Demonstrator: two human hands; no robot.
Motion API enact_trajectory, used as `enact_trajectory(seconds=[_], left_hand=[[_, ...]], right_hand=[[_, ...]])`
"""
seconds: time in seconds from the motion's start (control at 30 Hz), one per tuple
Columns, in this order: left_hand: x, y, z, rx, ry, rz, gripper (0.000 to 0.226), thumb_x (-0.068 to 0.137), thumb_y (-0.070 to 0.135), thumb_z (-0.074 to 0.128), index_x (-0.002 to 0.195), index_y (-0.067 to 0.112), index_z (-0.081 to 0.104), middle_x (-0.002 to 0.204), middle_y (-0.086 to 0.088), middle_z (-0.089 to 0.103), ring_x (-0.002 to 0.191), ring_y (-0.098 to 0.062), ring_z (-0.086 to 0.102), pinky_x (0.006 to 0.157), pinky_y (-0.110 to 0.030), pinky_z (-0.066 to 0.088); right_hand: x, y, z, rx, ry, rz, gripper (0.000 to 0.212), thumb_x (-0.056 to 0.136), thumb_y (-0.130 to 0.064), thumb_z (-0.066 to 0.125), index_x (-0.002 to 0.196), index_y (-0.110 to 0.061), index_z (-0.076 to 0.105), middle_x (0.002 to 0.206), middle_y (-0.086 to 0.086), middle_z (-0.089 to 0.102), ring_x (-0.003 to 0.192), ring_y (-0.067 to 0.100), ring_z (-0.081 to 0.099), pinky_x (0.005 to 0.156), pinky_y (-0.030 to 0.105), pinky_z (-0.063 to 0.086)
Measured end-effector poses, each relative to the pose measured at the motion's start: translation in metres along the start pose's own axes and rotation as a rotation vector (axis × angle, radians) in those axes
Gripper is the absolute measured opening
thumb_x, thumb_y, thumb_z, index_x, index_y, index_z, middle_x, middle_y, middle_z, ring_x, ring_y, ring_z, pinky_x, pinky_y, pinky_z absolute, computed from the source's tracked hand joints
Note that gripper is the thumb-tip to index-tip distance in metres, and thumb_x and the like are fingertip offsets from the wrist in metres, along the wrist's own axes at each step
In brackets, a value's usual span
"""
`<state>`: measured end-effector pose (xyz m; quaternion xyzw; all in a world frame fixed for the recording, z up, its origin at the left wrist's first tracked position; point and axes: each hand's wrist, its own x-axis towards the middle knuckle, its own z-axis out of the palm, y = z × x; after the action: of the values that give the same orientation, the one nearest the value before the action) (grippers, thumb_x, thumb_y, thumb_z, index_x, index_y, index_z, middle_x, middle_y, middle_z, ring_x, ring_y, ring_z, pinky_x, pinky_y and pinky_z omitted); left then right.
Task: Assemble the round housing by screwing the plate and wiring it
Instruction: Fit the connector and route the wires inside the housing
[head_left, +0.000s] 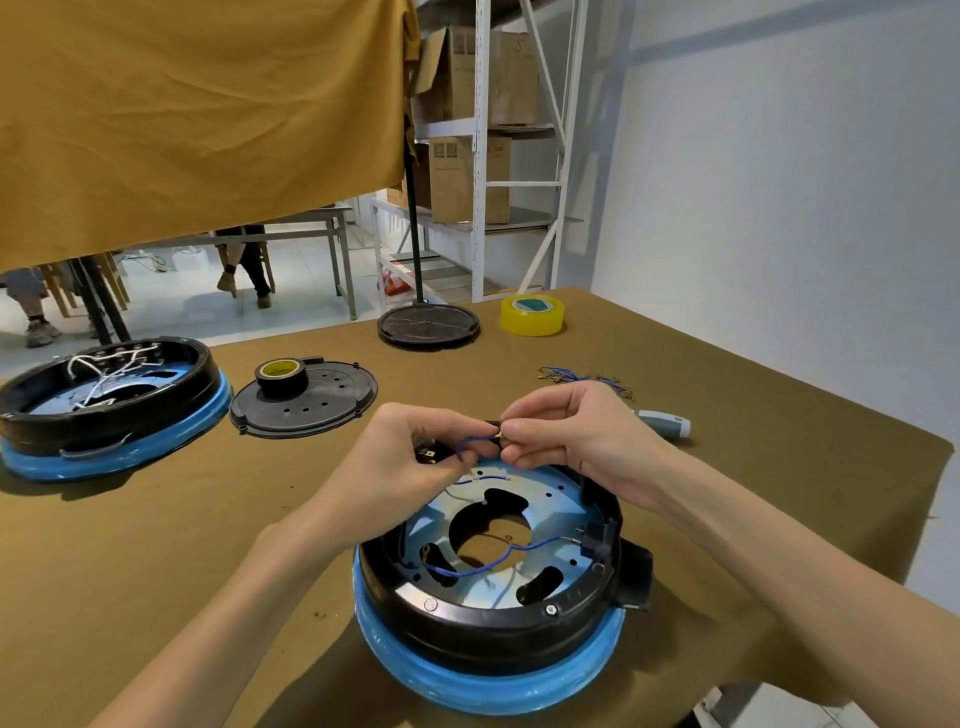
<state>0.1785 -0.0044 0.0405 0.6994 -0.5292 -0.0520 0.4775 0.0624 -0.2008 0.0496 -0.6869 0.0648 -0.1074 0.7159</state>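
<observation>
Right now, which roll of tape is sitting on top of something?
The dark roll of tape: it rests on the flat black cover plate. The yellow roll of tape sits directly on the table cloth.

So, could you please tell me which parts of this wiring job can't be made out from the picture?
Head view only:
- Far rim of the housing: hidden behind both hands, left and right.
- Terminal on the blue wire: too small; the right fingers cover it.
- Spare wires: too small to count.
- Screwdriver: mostly hidden by the right hand.
</observation>
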Motion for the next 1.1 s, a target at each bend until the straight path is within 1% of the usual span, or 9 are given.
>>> enact_trajectory(seconds=[0.1,0.2,0.3,0.4,0.43,0.53,0.67,0.97,1.1], left_hand=[[0.001,0.003,-0.004,-0.044,-0.099,-0.063,0.053,0.09,-0.015,0.05,0.124,0.018,0.074,0.103,0.009,0.079,0.103,-0.008,0.073,0.087,-0.021,0.057],[0.002,0.005,0.002,-0.102,-0.059,-0.072,0.023,0.098,0.011,0.066,0.117,0.02,0.077,0.096,0.006,0.08,0.094,-0.015,0.075,0.086,-0.029,0.061],[0.003,0.001,0.005,-0.089,0.008,-0.081,0.013,0.094,0.014,0.072,0.104,0.018,0.08,0.085,0.003,0.079,0.082,-0.015,0.076,0.081,-0.033,0.062],[0.003,-0.002,0.005,-0.086,-0.052,-0.104,0.011,0.094,0.013,0.073,0.099,0.021,0.079,0.086,0.004,0.078,0.084,-0.013,0.075,0.081,-0.027,0.061],[0.002,-0.002,0.006,-0.082,-0.08,-0.111,0.011,0.094,0.014,0.072,0.099,0.022,0.078,0.087,0.004,0.078,0.085,-0.013,0.075,0.082,-0.027,0.061],[0.001,-0.002,0.012,-0.036,-0.147,-0.113,0.012,0.095,0.016,0.072,0.098,0.026,0.078,0.09,0.008,0.078,0.087,-0.01,0.075,0.084,-0.031,0.062],[0.0,-0.002,0.017,0.033,-0.22,-0.098,0.012,0.093,0.022,0.074,0.095,0.033,0.078,0.094,0.014,0.074,0.088,-0.009,0.074,0.081,-0.034,0.063],[0.012,-0.004,0.028,0.173,-0.284,-0.116,0.007,0.093,0.031,0.074,0.088,0.036,0.076,0.083,0.012,0.073,0.081,-0.008,0.069,0.077,-0.034,0.059],[0.016,-0.004,0.034,0.198,-0.273,-0.126,0.009,0.093,0.028,0.074,0.086,0.034,0.077,0.078,0.013,0.073,0.078,-0.003,0.068,0.072,-0.02,0.056]], right_hand=[[-0.003,0.003,0.0,-0.073,0.064,-0.102,0.012,0.084,0.0,0.078,0.096,0.002,0.076,0.091,0.026,0.076,0.078,0.029,0.077,0.071,0.032,0.064],[-0.006,0.005,0.002,-0.123,0.053,-0.143,0.013,0.09,0.002,0.073,0.102,0.006,0.072,0.092,0.024,0.076,0.079,0.031,0.077,0.073,0.034,0.064],[-0.01,0.007,0.003,-0.152,0.123,-0.215,0.01,0.097,-0.001,0.065,0.104,0.003,0.071,0.087,0.018,0.077,0.077,0.029,0.077,0.073,0.034,0.064],[-0.013,0.014,-0.003,-0.597,0.467,-0.353,0.01,0.099,-0.013,0.064,0.099,-0.013,0.073,0.087,0.0,0.075,0.081,0.01,0.07,0.077,0.024,0.056],[-0.014,0.017,-0.005,-0.731,0.497,-0.319,0.01,0.1,-0.021,0.062,0.101,-0.017,0.072,0.092,-0.004,0.073,0.086,0.008,0.066,0.08,0.023,0.052],[-0.011,0.029,-0.008,-0.917,0.34,-0.078,0.027,0.104,-0.036,0.055,0.117,-0.016,0.069,0.105,-0.002,0.071,0.095,0.014,0.064,0.085,0.033,0.05],[-0.002,0.036,-0.008,-0.89,0.302,-0.106,0.032,0.105,-0.02,0.055,0.133,-0.009,0.067,0.123,0.002,0.071,0.109,0.011,0.063,0.094,0.023,0.045],[0.037,0.035,-0.005,-0.677,0.046,-0.09,0.028,0.106,-0.015,0.054,0.128,-0.012,0.07,0.12,0.001,0.073,0.112,0.013,0.067,0.097,0.026,0.052],[0.051,0.039,-0.001,-0.543,-0.006,-0.069,0.027,0.107,-0.017,0.052,0.122,-0.013,0.074,0.111,-0.005,0.076,0.099,0.0,0.068,0.083,0.013,0.051]])
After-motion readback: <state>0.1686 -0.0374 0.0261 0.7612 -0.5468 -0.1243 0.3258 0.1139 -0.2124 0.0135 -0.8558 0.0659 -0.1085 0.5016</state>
